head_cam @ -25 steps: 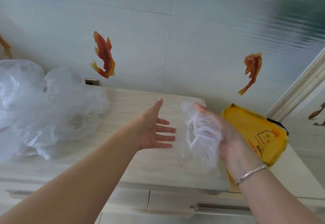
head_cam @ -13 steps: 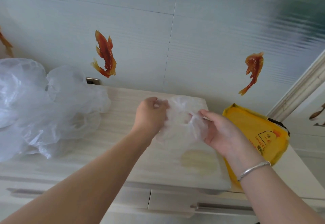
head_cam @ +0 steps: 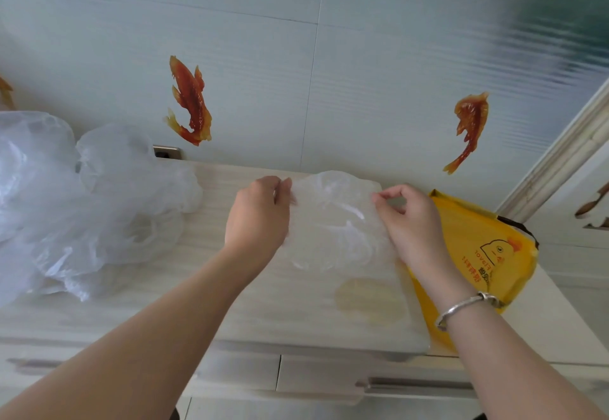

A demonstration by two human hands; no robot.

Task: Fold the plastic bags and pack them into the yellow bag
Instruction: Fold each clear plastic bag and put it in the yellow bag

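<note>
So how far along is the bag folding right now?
Early, it seems. In hand: the left hand and right hand pinch one clear plastic bag spread between them, not yet folded. Left: the pile of loose bags on the countertop. Whether the yellow bag holds anything cannot be told.

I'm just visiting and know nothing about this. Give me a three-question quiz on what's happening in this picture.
1. True or false: both hands grip the clear plastic bag.
2. Which side of the right hand is the yellow bag on? A) left B) right
3. Fill in: the pile of loose plastic bags lies to the ____ of the left hand.

Key
1. True: each hand pinches an upper edge, spreading the bag over the wooden top.
2. B
3. left
</note>
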